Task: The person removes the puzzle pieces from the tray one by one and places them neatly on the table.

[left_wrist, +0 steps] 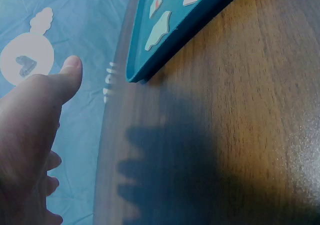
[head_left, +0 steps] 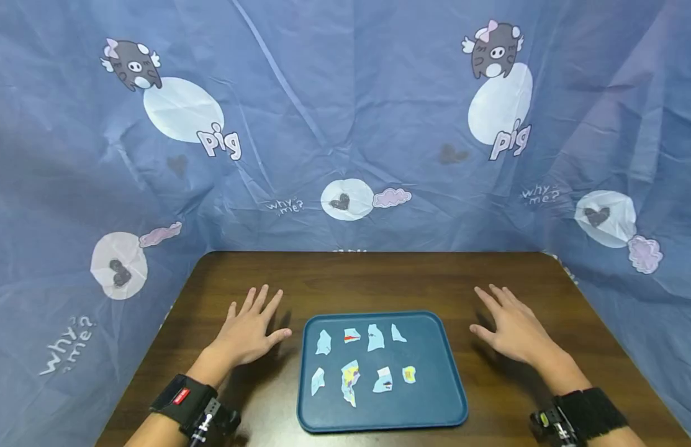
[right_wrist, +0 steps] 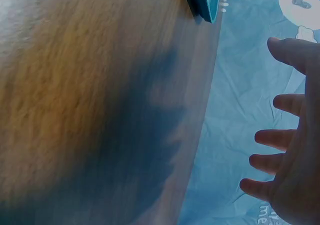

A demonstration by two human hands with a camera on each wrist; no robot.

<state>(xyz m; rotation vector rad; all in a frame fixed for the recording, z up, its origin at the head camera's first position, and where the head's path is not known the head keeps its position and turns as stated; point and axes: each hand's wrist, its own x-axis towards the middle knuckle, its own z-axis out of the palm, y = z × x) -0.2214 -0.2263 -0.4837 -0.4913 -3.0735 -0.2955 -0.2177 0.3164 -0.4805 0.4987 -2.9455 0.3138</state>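
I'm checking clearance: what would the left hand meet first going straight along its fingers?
Probably the blue curtain behind the table; the left hand seems raised above it, though depth is unclear.

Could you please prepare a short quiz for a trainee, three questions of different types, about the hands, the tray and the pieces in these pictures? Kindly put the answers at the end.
1. True or false: the left hand and the right hand are both apart from the blue tray.
2. In how many rows do the small pieces lie? A) one B) two C) four
3. Fill in, seen from the person: the piece with a bright red streak lies in the ____ row.

Key: 1. True. 2. B. 3. Far.
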